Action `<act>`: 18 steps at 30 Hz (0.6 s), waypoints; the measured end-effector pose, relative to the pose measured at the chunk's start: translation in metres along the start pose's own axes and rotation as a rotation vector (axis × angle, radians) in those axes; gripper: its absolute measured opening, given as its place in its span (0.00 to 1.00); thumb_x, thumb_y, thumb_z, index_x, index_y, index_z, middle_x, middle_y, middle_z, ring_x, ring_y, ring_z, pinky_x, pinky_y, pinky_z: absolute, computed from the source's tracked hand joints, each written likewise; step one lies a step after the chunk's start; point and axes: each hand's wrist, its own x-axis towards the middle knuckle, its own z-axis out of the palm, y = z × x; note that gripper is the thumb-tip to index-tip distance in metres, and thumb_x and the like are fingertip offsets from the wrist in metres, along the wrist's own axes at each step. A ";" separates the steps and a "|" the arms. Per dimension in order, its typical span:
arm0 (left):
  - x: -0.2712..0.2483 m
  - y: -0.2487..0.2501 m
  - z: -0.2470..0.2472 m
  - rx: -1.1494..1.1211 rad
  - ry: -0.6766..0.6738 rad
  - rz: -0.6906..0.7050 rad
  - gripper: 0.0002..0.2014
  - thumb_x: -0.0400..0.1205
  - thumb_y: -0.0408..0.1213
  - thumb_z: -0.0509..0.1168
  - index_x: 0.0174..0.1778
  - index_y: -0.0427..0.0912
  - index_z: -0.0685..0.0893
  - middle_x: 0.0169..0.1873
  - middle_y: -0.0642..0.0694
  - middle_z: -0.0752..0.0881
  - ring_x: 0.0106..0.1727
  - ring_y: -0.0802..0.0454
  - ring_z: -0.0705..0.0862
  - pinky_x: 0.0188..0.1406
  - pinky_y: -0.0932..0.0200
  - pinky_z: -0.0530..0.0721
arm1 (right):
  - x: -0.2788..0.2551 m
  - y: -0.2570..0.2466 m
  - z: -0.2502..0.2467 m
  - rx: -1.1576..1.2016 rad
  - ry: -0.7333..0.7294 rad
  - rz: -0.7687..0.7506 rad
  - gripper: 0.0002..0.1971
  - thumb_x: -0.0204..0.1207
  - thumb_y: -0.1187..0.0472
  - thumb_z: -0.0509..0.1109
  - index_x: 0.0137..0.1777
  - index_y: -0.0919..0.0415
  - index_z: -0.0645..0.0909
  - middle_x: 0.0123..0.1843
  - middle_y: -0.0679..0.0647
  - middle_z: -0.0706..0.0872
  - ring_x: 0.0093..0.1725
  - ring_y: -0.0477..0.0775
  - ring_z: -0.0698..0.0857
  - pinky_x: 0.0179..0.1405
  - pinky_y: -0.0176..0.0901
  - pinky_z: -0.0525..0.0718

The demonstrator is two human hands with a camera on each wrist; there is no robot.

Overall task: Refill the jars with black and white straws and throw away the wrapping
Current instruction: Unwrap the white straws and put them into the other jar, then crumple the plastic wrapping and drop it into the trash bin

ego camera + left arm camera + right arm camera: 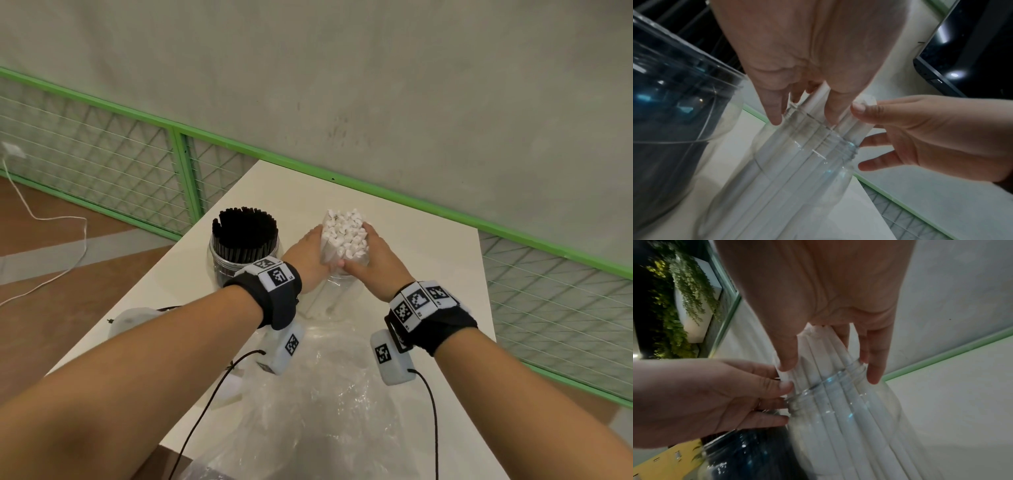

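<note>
A bundle of white straws [344,236] stands upright in the mouth of a clear jar [337,298] on the white table [428,253]. My left hand [308,253] and right hand [373,260] clasp the bundle from either side just above the rim. In the left wrist view the left hand [803,113] has its fingers round the straws [818,99], whose lower ends reach down inside the jar [807,162]. The right hand [830,369] grips them the same way. A second jar [243,240], full of black straws, stands to the left.
Crumpled clear plastic wrapping [325,411] lies on the table's near end under my wrists. Two white lids [133,322] lie near the left edge. A green mesh fence [102,161] and a wall run behind the table. A white cable [51,240] trails on the floor.
</note>
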 end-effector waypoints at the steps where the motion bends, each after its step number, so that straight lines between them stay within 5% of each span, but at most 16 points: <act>1: -0.002 0.001 -0.001 0.018 0.003 0.000 0.35 0.79 0.44 0.68 0.79 0.43 0.59 0.72 0.42 0.74 0.69 0.43 0.76 0.62 0.62 0.71 | 0.001 0.002 0.003 -0.034 0.008 0.027 0.51 0.59 0.32 0.70 0.81 0.47 0.55 0.74 0.54 0.75 0.71 0.58 0.77 0.69 0.60 0.77; 6: -0.026 0.013 -0.011 0.036 0.016 -0.074 0.42 0.81 0.44 0.66 0.83 0.42 0.44 0.79 0.39 0.65 0.74 0.41 0.72 0.61 0.61 0.71 | -0.010 -0.001 -0.002 -0.039 0.038 0.028 0.47 0.72 0.46 0.76 0.84 0.53 0.51 0.78 0.59 0.68 0.75 0.59 0.71 0.74 0.57 0.73; 10: -0.066 0.010 -0.026 0.123 0.028 0.017 0.35 0.80 0.55 0.64 0.80 0.46 0.62 0.77 0.44 0.70 0.73 0.46 0.72 0.70 0.54 0.71 | -0.047 -0.003 -0.028 -0.014 0.082 0.061 0.43 0.69 0.41 0.75 0.80 0.54 0.60 0.73 0.57 0.71 0.69 0.57 0.76 0.65 0.50 0.78; 12: -0.091 -0.003 -0.025 0.253 -0.126 0.053 0.42 0.70 0.68 0.66 0.77 0.51 0.64 0.76 0.48 0.72 0.72 0.48 0.73 0.71 0.48 0.73 | -0.071 0.000 -0.034 -0.069 -0.067 0.106 0.46 0.62 0.31 0.71 0.77 0.52 0.65 0.71 0.54 0.74 0.66 0.55 0.78 0.60 0.46 0.77; 14: -0.114 -0.021 -0.010 0.494 -0.331 0.045 0.57 0.59 0.75 0.68 0.81 0.56 0.53 0.79 0.50 0.65 0.76 0.46 0.67 0.74 0.43 0.68 | -0.092 0.009 -0.026 -0.153 -0.300 0.127 0.55 0.53 0.26 0.70 0.80 0.49 0.61 0.77 0.51 0.69 0.74 0.54 0.71 0.71 0.50 0.72; 16: -0.128 -0.035 0.013 0.715 -0.409 0.038 0.62 0.58 0.71 0.72 0.81 0.56 0.43 0.78 0.48 0.66 0.76 0.43 0.67 0.73 0.41 0.68 | -0.107 0.022 -0.009 -0.275 -0.469 0.094 0.62 0.50 0.26 0.74 0.83 0.46 0.51 0.84 0.50 0.58 0.82 0.54 0.60 0.80 0.56 0.62; 18: -0.125 -0.049 0.037 0.801 -0.332 0.015 0.50 0.69 0.60 0.72 0.80 0.53 0.50 0.70 0.46 0.74 0.70 0.42 0.73 0.66 0.44 0.71 | -0.117 0.035 0.010 -0.387 -0.532 0.070 0.67 0.49 0.28 0.79 0.84 0.44 0.44 0.86 0.49 0.51 0.83 0.55 0.54 0.81 0.62 0.59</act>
